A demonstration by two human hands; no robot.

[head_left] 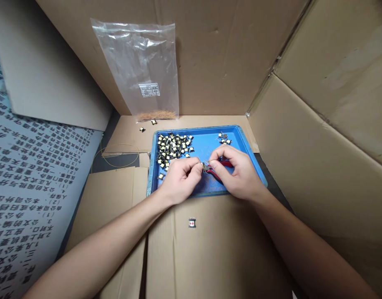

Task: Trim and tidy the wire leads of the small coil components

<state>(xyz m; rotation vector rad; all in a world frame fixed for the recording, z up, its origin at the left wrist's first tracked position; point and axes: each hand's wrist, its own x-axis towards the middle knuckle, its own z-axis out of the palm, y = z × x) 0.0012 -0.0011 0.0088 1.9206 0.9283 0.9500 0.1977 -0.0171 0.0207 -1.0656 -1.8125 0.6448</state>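
My left hand is closed, with thumb and forefinger pinching a small black-and-yellow transformer over the front part of a blue tray. Just to the right, my right hand is closed in a pinch close to the transformer's pins and thin wires; what sits between its fingertips is too small to make out. Red-handled pliers lie in the tray under my right hand, which partly hides them. Many similar transformers are heaped in the tray's left side.
A few transformers lie at the tray's back right. One with red marks is on the cardboard in front. Behind leans a clear bag with orange pieces at its bottom. Yellow wire curls at left. Cardboard walls stand behind and right.
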